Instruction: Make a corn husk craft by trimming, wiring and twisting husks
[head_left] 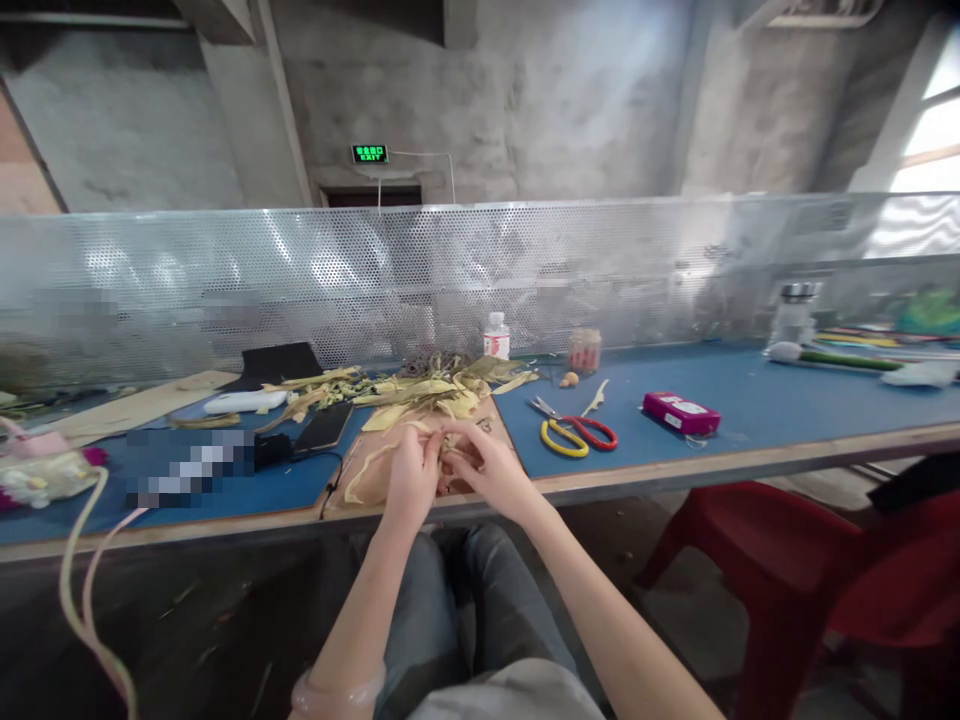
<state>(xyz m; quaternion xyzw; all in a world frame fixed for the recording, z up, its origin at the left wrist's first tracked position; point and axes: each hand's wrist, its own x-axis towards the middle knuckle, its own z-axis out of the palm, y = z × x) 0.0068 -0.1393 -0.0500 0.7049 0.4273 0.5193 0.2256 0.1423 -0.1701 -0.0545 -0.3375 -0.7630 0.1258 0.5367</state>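
My left hand (413, 468) and my right hand (487, 465) meet over a brown board (390, 481) at the table's front edge. Both are closed, fingertips pinched together around pale yellow plant material that looks like dried husk. A thin husk strip (360, 474) runs in a curve from the left hand down onto the board; the fingers hide most of what lies between them. Just beyond the hands is a loose heap of yellow husk pieces (427, 398). To the right of my right hand lie scissors (559, 440) with one yellow and one red handle, blades pointing away to the left.
A magenta box (680, 412) sits farther right on the blue tabletop (757, 400). Behind stand a white bottle (496, 338) and a jar (585, 351), before a perforated metal screen (637, 270). A black cable and dark flat pieces lie left. A red chair (757, 560) stands below right.
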